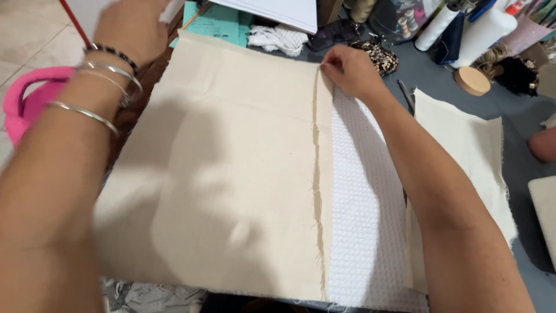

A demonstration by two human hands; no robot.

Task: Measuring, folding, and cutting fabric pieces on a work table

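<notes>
The right hand is pinching the cream canvas panel at its frayed edge, aligning it over white waffle fabric below the hand. The left hand is pressing the panel's far corner, grip unclear. Judged next: smoothing the edge straight.

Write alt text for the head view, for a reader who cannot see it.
Two bare hands work a cream cloth spread over a white waffle fabric on a grey table: the right hand pinches the cloth's frayed edge at the far end, and the left hand, its wrist ringed with bangles, is raised near the far left corner. Thread spools stand behind.
</notes>
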